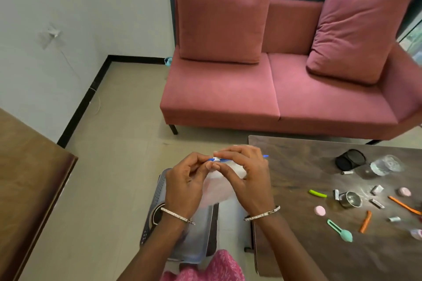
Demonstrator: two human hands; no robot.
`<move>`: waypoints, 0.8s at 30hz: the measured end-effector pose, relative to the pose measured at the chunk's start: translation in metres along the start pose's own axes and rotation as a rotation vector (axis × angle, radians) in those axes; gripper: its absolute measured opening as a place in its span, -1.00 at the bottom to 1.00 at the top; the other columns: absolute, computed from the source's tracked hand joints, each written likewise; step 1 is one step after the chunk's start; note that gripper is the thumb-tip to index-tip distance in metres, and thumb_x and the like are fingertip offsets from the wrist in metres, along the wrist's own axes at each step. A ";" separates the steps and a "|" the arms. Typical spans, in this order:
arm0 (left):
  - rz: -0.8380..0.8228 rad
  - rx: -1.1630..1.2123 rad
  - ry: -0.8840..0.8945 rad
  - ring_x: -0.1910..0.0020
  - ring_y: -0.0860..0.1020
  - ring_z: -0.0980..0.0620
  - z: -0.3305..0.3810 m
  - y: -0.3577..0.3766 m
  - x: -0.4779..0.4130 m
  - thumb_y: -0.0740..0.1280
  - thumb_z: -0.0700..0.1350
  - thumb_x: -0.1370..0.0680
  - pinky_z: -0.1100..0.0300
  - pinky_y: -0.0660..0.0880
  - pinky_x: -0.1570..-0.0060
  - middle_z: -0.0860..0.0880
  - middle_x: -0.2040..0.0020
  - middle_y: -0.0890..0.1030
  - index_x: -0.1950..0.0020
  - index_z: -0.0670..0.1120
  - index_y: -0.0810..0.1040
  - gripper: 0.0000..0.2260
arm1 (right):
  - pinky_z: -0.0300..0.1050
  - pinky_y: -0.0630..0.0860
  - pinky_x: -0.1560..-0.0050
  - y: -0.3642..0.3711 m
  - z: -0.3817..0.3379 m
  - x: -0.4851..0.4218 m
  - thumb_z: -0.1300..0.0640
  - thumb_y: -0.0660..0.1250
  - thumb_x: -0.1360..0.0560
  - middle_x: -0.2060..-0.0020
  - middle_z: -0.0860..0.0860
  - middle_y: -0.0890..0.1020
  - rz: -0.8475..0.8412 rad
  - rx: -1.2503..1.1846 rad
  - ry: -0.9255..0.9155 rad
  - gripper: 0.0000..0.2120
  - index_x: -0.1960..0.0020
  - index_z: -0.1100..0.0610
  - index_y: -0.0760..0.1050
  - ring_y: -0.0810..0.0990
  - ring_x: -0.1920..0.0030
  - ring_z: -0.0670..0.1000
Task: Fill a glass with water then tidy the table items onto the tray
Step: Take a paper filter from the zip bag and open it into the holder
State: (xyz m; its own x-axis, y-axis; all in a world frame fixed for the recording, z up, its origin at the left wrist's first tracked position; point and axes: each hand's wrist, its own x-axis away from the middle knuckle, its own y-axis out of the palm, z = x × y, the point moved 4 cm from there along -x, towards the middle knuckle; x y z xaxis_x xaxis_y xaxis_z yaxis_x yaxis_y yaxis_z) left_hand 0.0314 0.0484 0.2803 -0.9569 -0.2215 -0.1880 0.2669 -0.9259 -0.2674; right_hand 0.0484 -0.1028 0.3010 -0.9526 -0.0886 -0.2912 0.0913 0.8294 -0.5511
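Both hands hold a clear zip bag (217, 187) with a blue seal strip, off the table's left edge. My left hand (186, 180) pinches the left end of the strip, and my right hand (245, 173) pinches it further right. A clear glass (386, 164) stands on the dark table (308, 246) at the far right. Small items lie scattered there: a steel cup (350, 199), a green clip (317, 193), pink discs (319, 210), orange sticks (365, 221), a teal spoon (340, 230). A grey perforated tray (157, 194) lies under my hands.
A pink sofa (274, 89) with two cushions stands behind the table. A black mesh case (350, 159) lies beside the glass. A brown wooden surface (27, 185) fills the left edge. Tiled floor lies between them.
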 end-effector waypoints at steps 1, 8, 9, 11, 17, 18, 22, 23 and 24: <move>-0.012 -0.006 0.023 0.21 0.64 0.15 0.009 0.004 0.004 0.41 -0.17 -0.51 0.35 0.53 0.20 0.13 0.23 0.67 0.12 -0.06 0.65 -0.96 | 0.12 0.43 -0.16 -0.010 -0.001 0.001 -0.08 0.43 -0.44 0.07 -0.21 0.67 0.009 -0.004 -0.011 -0.83 0.03 -0.07 0.71 0.54 -0.11 -0.08; -0.045 -0.117 0.175 0.21 0.64 0.11 0.075 0.064 0.054 0.33 -0.04 -0.52 0.03 0.56 0.19 0.12 0.24 0.66 0.16 0.00 0.58 -0.91 | 0.13 0.42 -0.09 -0.103 0.012 0.041 -0.04 0.41 -0.46 0.23 -0.20 0.65 0.116 0.002 -0.135 -0.91 0.17 -0.06 0.65 0.57 0.03 -0.12; -0.031 -0.118 0.182 0.22 0.63 0.10 0.084 0.077 0.063 0.32 -0.04 -0.53 0.02 0.55 0.20 0.11 0.25 0.65 0.17 0.00 0.57 -0.90 | 0.08 0.40 -0.11 -0.116 0.015 0.049 0.00 0.41 -0.47 0.22 -0.20 0.64 0.127 0.012 -0.148 -0.93 0.17 -0.05 0.62 0.56 0.03 -0.15; 0.032 -0.088 0.166 0.23 0.61 0.09 0.098 0.095 0.078 0.32 -0.07 -0.52 0.02 0.55 0.20 0.11 0.25 0.64 0.17 0.01 0.54 -0.92 | 0.04 0.37 -0.12 -0.142 0.026 0.061 0.13 0.42 -0.46 0.21 -0.20 0.60 0.173 0.032 -0.158 -0.91 0.18 -0.02 0.54 0.53 0.06 -0.18; 0.096 -0.014 0.231 0.25 0.61 0.17 0.144 0.133 0.100 0.32 -0.17 -0.54 0.39 0.45 0.23 0.11 0.25 0.64 0.17 0.02 0.55 -0.88 | 0.24 0.47 -0.02 -0.249 0.081 0.096 0.07 0.41 -0.48 0.16 -0.23 0.60 0.297 0.022 -0.089 -0.92 0.12 -0.05 0.51 0.57 0.06 -0.12; 0.074 0.004 0.239 0.26 0.61 0.18 0.152 0.145 0.106 0.32 -0.18 -0.54 0.42 0.45 0.22 0.11 0.25 0.65 0.17 0.01 0.55 -0.88 | 0.24 0.48 -0.03 -0.261 0.084 0.104 0.01 0.40 -0.49 0.13 -0.25 0.60 0.307 0.012 -0.075 -0.93 0.11 -0.09 0.51 0.57 0.03 -0.16; -0.009 0.076 0.249 0.25 0.62 0.14 0.176 0.188 0.128 0.33 -0.18 -0.54 0.36 0.48 0.20 0.07 0.25 0.66 0.17 -0.02 0.57 -0.89 | 0.21 0.54 -0.06 -0.296 0.079 0.130 -0.14 0.36 -0.51 -0.08 -0.33 0.58 0.306 -0.044 -0.065 -0.81 -0.10 -0.16 0.55 0.56 -0.16 -0.16; -0.035 0.092 0.260 0.25 0.62 0.12 0.182 0.198 0.132 0.33 -0.19 -0.54 0.33 0.49 0.19 0.06 0.25 0.66 0.16 -0.03 0.58 -0.89 | 0.20 0.54 -0.11 -0.302 0.076 0.134 -0.15 0.36 -0.51 -0.12 -0.34 0.58 0.285 -0.054 -0.081 -0.76 -0.16 -0.17 0.55 0.55 -0.20 -0.15; -0.066 0.105 0.272 0.24 0.63 0.11 0.187 0.207 0.136 0.34 -0.19 -0.54 0.30 0.51 0.18 0.06 0.24 0.66 0.15 -0.05 0.59 -0.90 | 0.18 0.51 -0.17 -0.308 0.072 0.136 -0.14 0.36 -0.51 -0.16 -0.33 0.58 0.263 -0.051 -0.103 -0.72 -0.21 -0.17 0.55 0.54 -0.23 -0.16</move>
State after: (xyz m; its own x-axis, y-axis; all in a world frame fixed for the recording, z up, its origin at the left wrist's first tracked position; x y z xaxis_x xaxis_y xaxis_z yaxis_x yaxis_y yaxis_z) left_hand -0.0649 -0.2308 0.3764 -0.9018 -0.0830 -0.4240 0.1788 -0.9651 -0.1913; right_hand -0.0886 -0.4101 0.3744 -0.8634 0.0803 -0.4980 0.3143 0.8578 -0.4066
